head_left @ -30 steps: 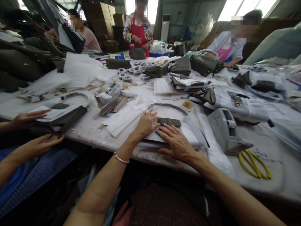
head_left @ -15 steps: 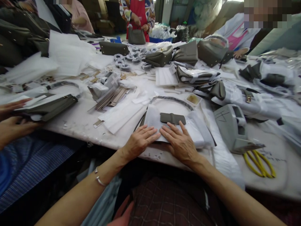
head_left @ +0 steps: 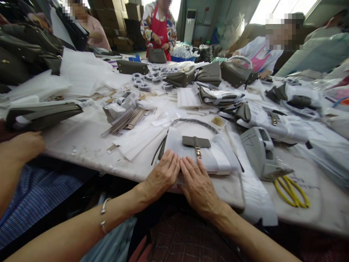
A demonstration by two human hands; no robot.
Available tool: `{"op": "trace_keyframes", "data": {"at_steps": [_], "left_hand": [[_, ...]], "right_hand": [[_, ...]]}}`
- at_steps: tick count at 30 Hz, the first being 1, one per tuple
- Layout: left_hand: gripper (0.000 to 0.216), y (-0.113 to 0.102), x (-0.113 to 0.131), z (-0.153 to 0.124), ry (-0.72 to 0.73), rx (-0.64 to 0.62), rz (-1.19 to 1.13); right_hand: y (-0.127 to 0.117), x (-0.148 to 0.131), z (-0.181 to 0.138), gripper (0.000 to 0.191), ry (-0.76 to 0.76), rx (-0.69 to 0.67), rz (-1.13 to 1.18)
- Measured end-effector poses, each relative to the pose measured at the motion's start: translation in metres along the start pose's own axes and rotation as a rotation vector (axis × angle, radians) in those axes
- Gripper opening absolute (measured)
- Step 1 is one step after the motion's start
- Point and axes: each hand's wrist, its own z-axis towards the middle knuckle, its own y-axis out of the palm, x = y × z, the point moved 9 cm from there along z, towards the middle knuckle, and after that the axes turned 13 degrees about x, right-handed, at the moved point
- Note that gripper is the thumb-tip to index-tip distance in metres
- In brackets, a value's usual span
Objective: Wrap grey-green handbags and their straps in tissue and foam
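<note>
Both hands are laid flat, palms down, side by side at the near edge of the table (head_left: 87, 138). The left hand (head_left: 163, 175) and the right hand (head_left: 198, 185) are pressed onto the near edge of a white-wrapped bag (head_left: 218, 162), with the index fingers pretty much touching. Fingers are stretched out, so nothing is gripped or pinched by either one, just flat pressure on the wrapping. A thin bracelet (head_left: 103, 216) is worn on the left wrist.

The wrapped bag is found straight at 12 o'clock from the hands, lying flat. On top of it a grey flap (head_left: 196, 141) is left uncovered, with a small metal clasp (head_left: 198, 152) hung from its middle, just beyond the fingertips. A dark curved handle (head_left: 194, 122) is arched over the far side of the bag, also at 12 o'clock.

At around 2 o'clock from the right hand a grey tape dispenser (head_left: 259, 153) is parked, near the bag; contact can't really be told. Yellow snips (head_left: 291, 191) are laid at 3 o'clock, just past the dispenser. A small tray (head_left: 218, 121) with something brownish in it is set at 1 o'clock, right by the handle's far end. At 10 o'clock some white strips (head_left: 141, 140) are spread out on the table.

Way over at 9 o'clock, another person's hand (head_left: 23, 145) is seen at the table edge, just below a grey bag (head_left: 43, 112). Whether that bag is touched can't be told.
</note>
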Motion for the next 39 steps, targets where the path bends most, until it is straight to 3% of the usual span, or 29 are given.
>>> {"op": "trace_keyframes", "data": {"at_steps": [8, 16, 20, 23, 28, 32, 39], "left_hand": [[0.032, 0.005, -0.002, 0.001, 0.055, 0.077, -0.009], [0.031, -0.012, -0.021, 0.021, -0.116, 0.084, -0.233], [0.030, -0.011, -0.009, 0.006, -0.117, 0.178, -0.188], [0.029, -0.011, -0.001, -0.009, -0.129, 0.271, -0.119], [0.029, -0.012, -0.002, -0.013, -0.181, 0.282, -0.083], [0.031, -0.015, -0.005, -0.009, -0.214, 0.295, -0.117], [0.034, -0.011, -0.008, -0.012, -0.311, 0.249, -0.198]], "right_hand": [[0.004, -0.011, -0.006, 0.058, -0.003, 0.103, -0.050], [-0.009, 0.008, 0.016, 0.045, 0.056, 0.287, -0.136], [-0.005, 0.008, 0.015, 0.038, 0.064, 0.206, -0.076], [-0.018, 0.008, 0.019, 0.032, 0.058, 0.106, 0.077], [-0.050, 0.055, 0.045, 0.018, 0.150, 0.191, 0.219], [-0.030, 0.092, 0.050, 0.016, 0.172, 0.111, 0.268], [-0.011, 0.106, 0.033, 0.013, 0.244, 0.139, 0.339]]}}
